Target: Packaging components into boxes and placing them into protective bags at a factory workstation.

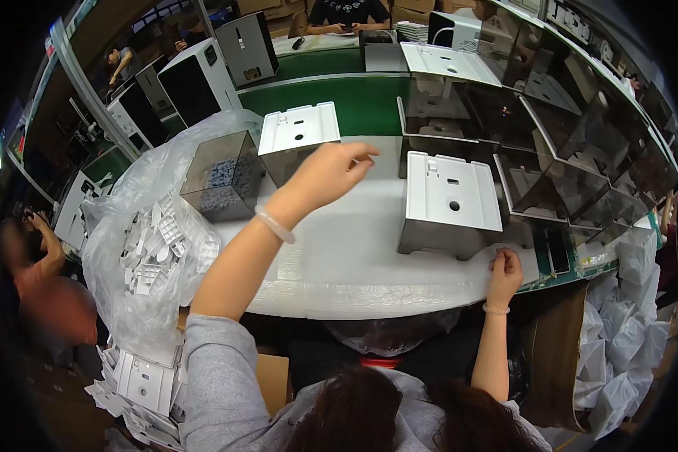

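Observation:
My left hand [330, 173] is raised over the padded white work surface, fingers curled toward the thumb; anything in them is hidden. Just behind it stands a smoky clear box with a white lid [300, 124]. My right hand [506, 271] rests near the front right edge with its fingers drawn together, and I cannot make out what they hold. Close to it sits another smoky box [437, 239] topped by a white lid [453, 192] with a round hole. Left of the lidded box, an open smoky bin [222, 177] contains many small blue-grey pieces.
A plastic bag [154, 248] of white plastic parts lies at left, above stacked white panels [145, 384]. Smoky boxes [539, 169] are piled at right beside a phone [558, 251]. A carton [554, 354] with white wrapped items stands below. People sit or work farther off.

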